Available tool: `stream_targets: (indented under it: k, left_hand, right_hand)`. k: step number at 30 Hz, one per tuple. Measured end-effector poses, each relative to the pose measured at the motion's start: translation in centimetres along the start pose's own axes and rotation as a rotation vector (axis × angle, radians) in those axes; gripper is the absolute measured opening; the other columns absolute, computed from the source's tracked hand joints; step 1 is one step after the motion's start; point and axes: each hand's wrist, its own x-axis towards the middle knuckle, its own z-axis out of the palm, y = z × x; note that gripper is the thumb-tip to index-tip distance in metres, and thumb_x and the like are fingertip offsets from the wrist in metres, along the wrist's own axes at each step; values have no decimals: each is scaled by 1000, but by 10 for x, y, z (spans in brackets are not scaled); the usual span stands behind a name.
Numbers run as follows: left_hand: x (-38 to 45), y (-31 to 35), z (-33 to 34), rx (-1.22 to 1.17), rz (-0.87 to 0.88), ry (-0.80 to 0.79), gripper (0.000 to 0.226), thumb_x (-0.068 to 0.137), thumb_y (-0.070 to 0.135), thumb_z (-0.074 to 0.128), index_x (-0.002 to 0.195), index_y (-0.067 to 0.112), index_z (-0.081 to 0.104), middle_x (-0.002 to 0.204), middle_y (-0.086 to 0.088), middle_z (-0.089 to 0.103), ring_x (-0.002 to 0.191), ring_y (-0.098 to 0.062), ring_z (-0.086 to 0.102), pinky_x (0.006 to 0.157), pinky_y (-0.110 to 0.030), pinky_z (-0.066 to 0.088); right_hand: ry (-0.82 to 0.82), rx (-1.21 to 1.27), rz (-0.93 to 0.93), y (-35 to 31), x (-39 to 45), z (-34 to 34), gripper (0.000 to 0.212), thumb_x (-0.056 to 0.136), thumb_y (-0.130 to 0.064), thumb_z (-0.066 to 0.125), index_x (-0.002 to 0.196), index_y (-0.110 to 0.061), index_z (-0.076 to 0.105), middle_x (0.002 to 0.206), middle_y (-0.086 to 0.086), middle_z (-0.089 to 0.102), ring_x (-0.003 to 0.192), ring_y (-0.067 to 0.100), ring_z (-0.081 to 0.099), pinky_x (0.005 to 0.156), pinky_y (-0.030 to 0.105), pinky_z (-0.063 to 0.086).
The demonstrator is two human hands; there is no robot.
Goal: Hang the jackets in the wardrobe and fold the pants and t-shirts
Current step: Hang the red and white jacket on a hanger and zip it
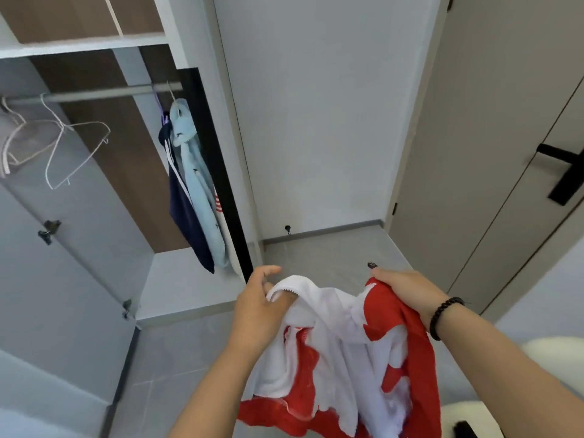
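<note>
Closest, my left hand (257,306) and right hand (403,290) each grip the red-and-white fleecy zip jacket (344,349), still unhung. Beyond, the grey-and-wood open wardrobe (94,45) holds navy and pale-blue garments (192,184) hanging, with white wire hangers (68,147) free.

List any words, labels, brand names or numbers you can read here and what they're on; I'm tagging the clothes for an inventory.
None can be read.
Red and white jacket held by the left hand and right hand: only colour patches, no lettering.
Light blue jacket hanging on the rail: small dark marks, too small to read.
Navy jacket: white stripes only.
</note>
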Motion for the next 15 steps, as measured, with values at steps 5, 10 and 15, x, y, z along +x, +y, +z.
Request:
stream_targets:
  k: [5, 10, 15]
  left_hand:
    - [-4, -46, -27, 94, -190, -82, 55, 66, 19, 87, 114, 25, 60, 102, -4, 64, 85, -11, 61, 65, -13, 48]
    - [-12, -63, -58, 160, -121, -207, 71, 67, 19, 87, 126, 36, 51, 121, 16, 49, 105, -1, 51, 74, -5, 42]
    - [-25, -70, -69, -79, -5, -214, 51, 78, 31, 80, 121, 46, 57, 126, 19, 55, 115, 3, 52, 94, -20, 48]
  right_hand:
    - [-99, 86, 38, -22, 0, 30, 34, 83, -34, 69, 94, -2, 70, 97, 22, 71, 82, 32, 66, 86, 45, 53]
    - [-240, 153, 32, -51, 3, 86, 23, 85, -29, 67, 89, -7, 65, 85, 17, 69, 72, 27, 65, 73, 38, 56]
    - [-299, 35, -12, -75, -10, 166, 18, 88, -21, 66, 85, -4, 61, 73, 14, 65, 62, 24, 62, 58, 31, 53]
